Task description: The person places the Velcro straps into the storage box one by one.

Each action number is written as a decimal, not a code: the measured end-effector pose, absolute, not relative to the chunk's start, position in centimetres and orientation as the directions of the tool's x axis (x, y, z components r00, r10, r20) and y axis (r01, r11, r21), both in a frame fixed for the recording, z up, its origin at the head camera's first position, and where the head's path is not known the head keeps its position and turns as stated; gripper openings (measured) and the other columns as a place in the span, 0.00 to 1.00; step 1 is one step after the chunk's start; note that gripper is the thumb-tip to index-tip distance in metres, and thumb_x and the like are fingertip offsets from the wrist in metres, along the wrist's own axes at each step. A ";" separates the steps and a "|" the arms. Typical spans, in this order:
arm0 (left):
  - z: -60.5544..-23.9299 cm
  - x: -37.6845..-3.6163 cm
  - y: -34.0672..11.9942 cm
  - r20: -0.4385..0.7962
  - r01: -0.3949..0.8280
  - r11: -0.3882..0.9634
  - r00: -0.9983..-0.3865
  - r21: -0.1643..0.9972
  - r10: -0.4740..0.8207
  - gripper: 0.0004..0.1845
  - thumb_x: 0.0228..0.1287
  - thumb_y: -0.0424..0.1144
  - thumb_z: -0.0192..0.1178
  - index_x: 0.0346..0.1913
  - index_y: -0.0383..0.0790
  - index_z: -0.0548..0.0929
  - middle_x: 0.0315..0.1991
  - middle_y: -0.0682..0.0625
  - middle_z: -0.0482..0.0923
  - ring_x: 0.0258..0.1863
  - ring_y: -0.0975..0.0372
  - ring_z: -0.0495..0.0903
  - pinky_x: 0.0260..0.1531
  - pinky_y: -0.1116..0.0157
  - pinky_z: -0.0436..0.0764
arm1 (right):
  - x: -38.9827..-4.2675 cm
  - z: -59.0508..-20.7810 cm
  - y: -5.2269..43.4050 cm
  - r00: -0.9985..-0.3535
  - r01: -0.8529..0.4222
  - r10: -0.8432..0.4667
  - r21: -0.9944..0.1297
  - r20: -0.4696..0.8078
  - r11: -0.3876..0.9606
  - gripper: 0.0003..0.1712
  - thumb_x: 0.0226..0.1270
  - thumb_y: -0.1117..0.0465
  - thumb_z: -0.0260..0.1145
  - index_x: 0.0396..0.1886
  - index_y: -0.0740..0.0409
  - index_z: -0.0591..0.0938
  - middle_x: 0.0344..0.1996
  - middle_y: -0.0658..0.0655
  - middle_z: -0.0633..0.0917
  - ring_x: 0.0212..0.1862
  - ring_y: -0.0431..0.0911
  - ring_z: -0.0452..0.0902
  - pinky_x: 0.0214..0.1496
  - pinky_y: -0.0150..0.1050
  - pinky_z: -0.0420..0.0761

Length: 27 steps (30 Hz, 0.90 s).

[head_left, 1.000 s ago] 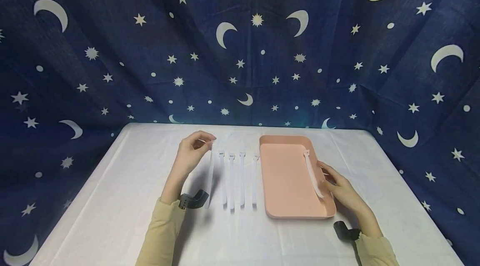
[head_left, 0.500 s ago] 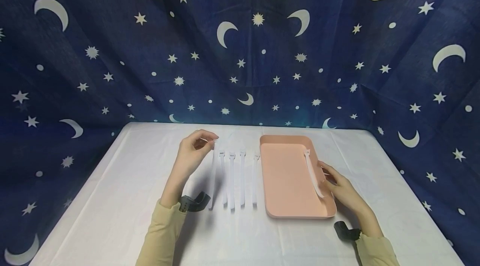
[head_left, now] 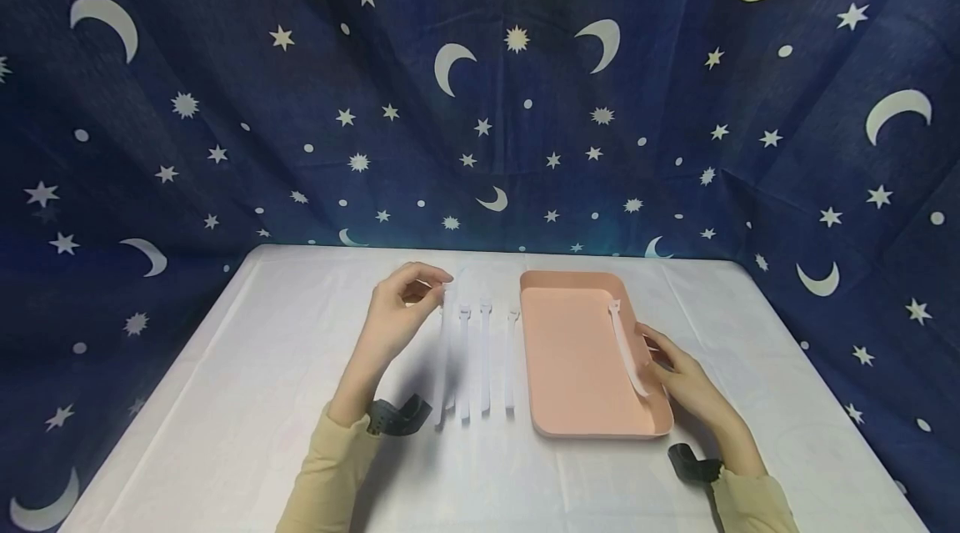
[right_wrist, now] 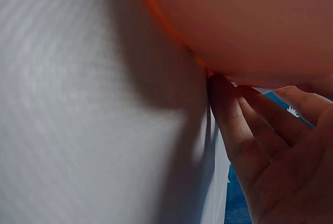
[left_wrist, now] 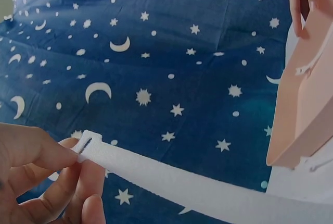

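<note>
My left hand (head_left: 401,308) pinches the slotted head of a white hook-and-loop cable tie (head_left: 440,366) between thumb and fingers. Its strap hangs toward the table's front, stretching rightward in the left wrist view. Behind it, another white tie (head_left: 451,401) on the cloth is mostly hidden. Just right lie more ties in a row, a near one (head_left: 464,366), a middle one (head_left: 485,358) and one set apart (head_left: 511,362). My right hand (head_left: 682,374) holds the right side of a peach tray (head_left: 566,366), its fingers against the outer wall. One tie (head_left: 625,349) lies inside the tray, along its right wall.
A white cloth (head_left: 195,433) covers the table. A dark blue curtain (head_left: 480,174) with moons and stars hangs behind its far edge. Black wrist mounts (head_left: 401,416) sit on both wrists.
My left hand has carried the pinched tie rightward, so that it now covers most of the leftmost tie in the row. My right hand and the tray have stayed in place.
</note>
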<state>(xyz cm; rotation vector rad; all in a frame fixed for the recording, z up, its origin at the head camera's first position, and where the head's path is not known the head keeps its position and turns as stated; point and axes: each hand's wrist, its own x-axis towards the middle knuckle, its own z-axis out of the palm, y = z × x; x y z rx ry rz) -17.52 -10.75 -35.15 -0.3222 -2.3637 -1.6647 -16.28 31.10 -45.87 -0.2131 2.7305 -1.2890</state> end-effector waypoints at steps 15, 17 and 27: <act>-34.6 -16.0 -8.7 0.370 0.386 0.289 -0.922 0.876 0.111 0.10 0.60 0.27 0.58 0.41 0.41 0.85 0.37 0.47 0.80 0.32 0.63 0.83 0.40 0.69 0.80 | -16.3 -46.0 31.0 -0.983 -0.069 -0.175 -0.782 -0.052 0.620 0.36 0.72 0.59 0.55 0.76 0.54 0.55 0.69 0.71 0.64 0.69 0.69 0.61 0.67 0.61 0.65; -34.6 -15.8 -8.4 0.378 0.396 0.285 -0.918 0.873 0.120 0.10 0.60 0.27 0.58 0.41 0.41 0.85 0.36 0.47 0.79 0.32 0.62 0.83 0.39 0.69 0.80 | -16.3 -46.0 31.0 -0.983 -0.071 -0.175 -0.781 -0.050 0.620 0.36 0.72 0.60 0.55 0.76 0.54 0.55 0.69 0.71 0.64 0.69 0.69 0.61 0.67 0.61 0.65; -34.3 -14.8 -7.0 0.386 0.417 0.283 -0.908 0.864 0.162 0.10 0.61 0.28 0.58 0.41 0.43 0.85 0.36 0.49 0.79 0.32 0.63 0.83 0.39 0.69 0.80 | -16.4 -46.0 31.1 -0.983 -0.075 -0.176 -0.786 -0.044 0.614 0.36 0.72 0.59 0.56 0.76 0.53 0.55 0.69 0.71 0.64 0.68 0.70 0.61 0.66 0.63 0.65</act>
